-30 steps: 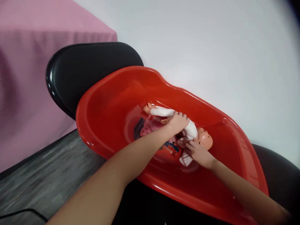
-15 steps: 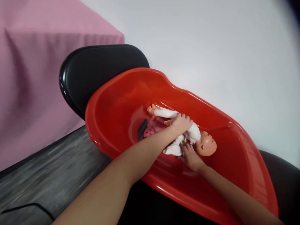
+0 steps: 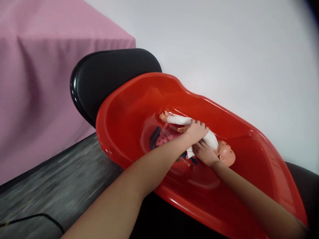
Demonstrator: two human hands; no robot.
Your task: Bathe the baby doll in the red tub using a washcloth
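A baby doll [image 3: 211, 139] in white clothing lies on its side in a red baby bathtub [image 3: 119, 109], its head to the right and its feet to the left. Over the doll's middle, my left hand [image 3: 197, 130] has its fingers wrapped around the body. My right hand [image 3: 205, 153] is against the doll's back, just below the left one. Its fingers are bent into the white shirt [image 3: 190, 152], and the fingertips are partly hidden. A printed picture [image 3: 161, 140] in pink and dark colours shows on the tub floor.
The tub stands on black padded seats, one visible as a black cushion [image 3: 112, 66] at its far left end. A pink-draped table [image 3: 62, 53] stands at left, and a white wall [image 3: 224, 49] rises behind. A black cable [image 3: 37, 215] crosses the grey floor [image 3: 82, 176].
My right hand has moved up closer to my left hand, and the loose white shirt has been gathered in, baring more of the printed picture. My left hand stays on the doll.
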